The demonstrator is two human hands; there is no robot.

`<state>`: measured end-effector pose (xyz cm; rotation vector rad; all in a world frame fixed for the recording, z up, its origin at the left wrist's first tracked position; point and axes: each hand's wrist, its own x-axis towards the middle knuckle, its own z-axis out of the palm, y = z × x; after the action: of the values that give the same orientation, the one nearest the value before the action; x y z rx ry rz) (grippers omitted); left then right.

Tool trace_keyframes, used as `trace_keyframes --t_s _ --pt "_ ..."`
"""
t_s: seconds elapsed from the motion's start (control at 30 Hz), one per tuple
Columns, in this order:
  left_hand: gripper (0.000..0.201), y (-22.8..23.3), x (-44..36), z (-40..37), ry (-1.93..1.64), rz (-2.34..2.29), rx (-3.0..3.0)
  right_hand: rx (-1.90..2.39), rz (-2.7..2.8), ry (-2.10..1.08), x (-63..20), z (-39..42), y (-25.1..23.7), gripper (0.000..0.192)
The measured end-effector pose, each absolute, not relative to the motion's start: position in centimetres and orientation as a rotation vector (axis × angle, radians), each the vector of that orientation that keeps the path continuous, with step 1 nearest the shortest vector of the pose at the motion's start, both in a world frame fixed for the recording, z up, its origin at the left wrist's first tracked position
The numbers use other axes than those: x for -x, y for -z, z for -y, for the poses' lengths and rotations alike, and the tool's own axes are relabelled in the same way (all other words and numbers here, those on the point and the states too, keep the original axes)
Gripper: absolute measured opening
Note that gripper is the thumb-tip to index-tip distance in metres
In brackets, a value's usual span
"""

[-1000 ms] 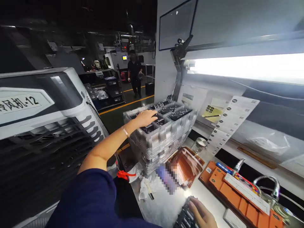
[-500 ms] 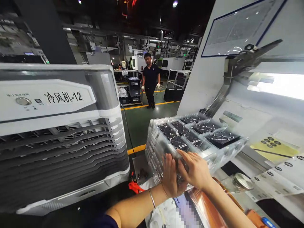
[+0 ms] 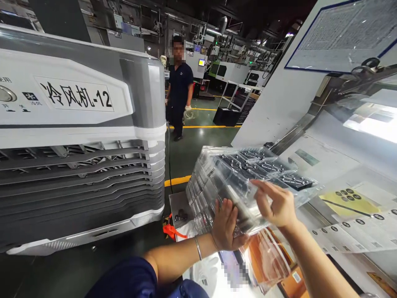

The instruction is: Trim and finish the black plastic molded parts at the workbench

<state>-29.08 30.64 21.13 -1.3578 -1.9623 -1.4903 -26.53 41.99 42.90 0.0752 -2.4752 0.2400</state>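
A tall stack of clear plastic trays (image 3: 204, 186) stands at the bench's left end, its compartments filled with small dark parts. The top tray (image 3: 263, 174) is tilted, with its near edge raised off the stack. My right hand (image 3: 274, 203) grips that near edge. My left hand (image 3: 226, 225), with a thin bracelet on the wrist, presses flat against the side of the stack below.
A large white air cooler (image 3: 80, 136) labelled 12 stands close on the left. A person in dark clothes (image 3: 180, 87) stands in the aisle beyond. Orange film sheets (image 3: 266, 256) lie under my arms. Printed sheets (image 3: 350, 236) and a lit panel (image 3: 372, 120) are at right.
My right hand has lifted the near edge of the top tray. The left hand stayed on the stack's side. The view has risen and moved nearer to the cooler.
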Motion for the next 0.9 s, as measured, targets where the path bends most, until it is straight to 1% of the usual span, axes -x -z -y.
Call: trace_keyframes --t_s 0.1,0.17,0.23,0.27,0.33,0.4,0.47,0.53,0.57,0.7,0.77,0.83,0.9 --pt "0.088 -22.6 29.1 -29.4 1.549 1.973 1.387 0.031 2.366 -0.259 27.1 -42.7 -45.1 0.029" --pt "0.078 -24.4 29.1 -28.0 1.673 1.961 1.415 0.061 2.280 -0.278 26.9 -43.1 -46.1 0.027" --pt "0.068 -26.9 29.2 -26.3 1.951 1.957 1.391 0.029 2.208 -0.270 26.3 -42.9 -46.3 0.024" --pt "0.066 -28.4 29.2 -25.5 2.162 1.952 1.336 -0.018 2.183 -0.250 25.8 -42.5 -46.1 0.023" --pt "0.073 -31.6 29.2 -23.9 2.685 1.888 1.134 -0.178 2.166 -0.194 24.7 -40.8 -45.2 0.023" --pt "0.091 -34.5 28.9 -22.6 3.170 1.731 0.866 -0.347 2.211 -0.129 23.4 -37.9 -44.0 0.025" --pt "0.107 -36.9 28.3 -21.4 3.447 1.596 0.591 -0.416 2.303 -0.076 21.9 -34.3 -43.2 0.019" --pt "0.113 -38.4 27.6 -20.3 3.511 1.563 0.377 -0.419 2.418 -0.094 20.4 -30.8 -43.2 0.011" --pt "0.112 -38.9 27.2 -19.8 3.496 1.572 0.307 -0.425 2.478 -0.141 19.7 -29.4 -43.5 0.013" --pt "0.099 -39.2 26.1 -17.6 3.381 1.695 0.166 -0.533 2.621 -0.411 17.1 -27.3 -45.3 0.033" --pt "0.094 -39.0 25.7 -16.1 3.351 1.735 0.085 -0.535 2.612 -0.457 16.1 -28.9 -46.1 0.035" --pt "0.089 -39.0 25.3 -14.1 3.343 1.748 0.057 -0.366 2.543 -0.377 15.0 -32.1 -46.6 0.034" --pt "0.083 -39.1 24.4 -11.3 3.337 1.753 0.079 0.057 2.310 -0.139 13.9 -36.1 -46.9 0.041"
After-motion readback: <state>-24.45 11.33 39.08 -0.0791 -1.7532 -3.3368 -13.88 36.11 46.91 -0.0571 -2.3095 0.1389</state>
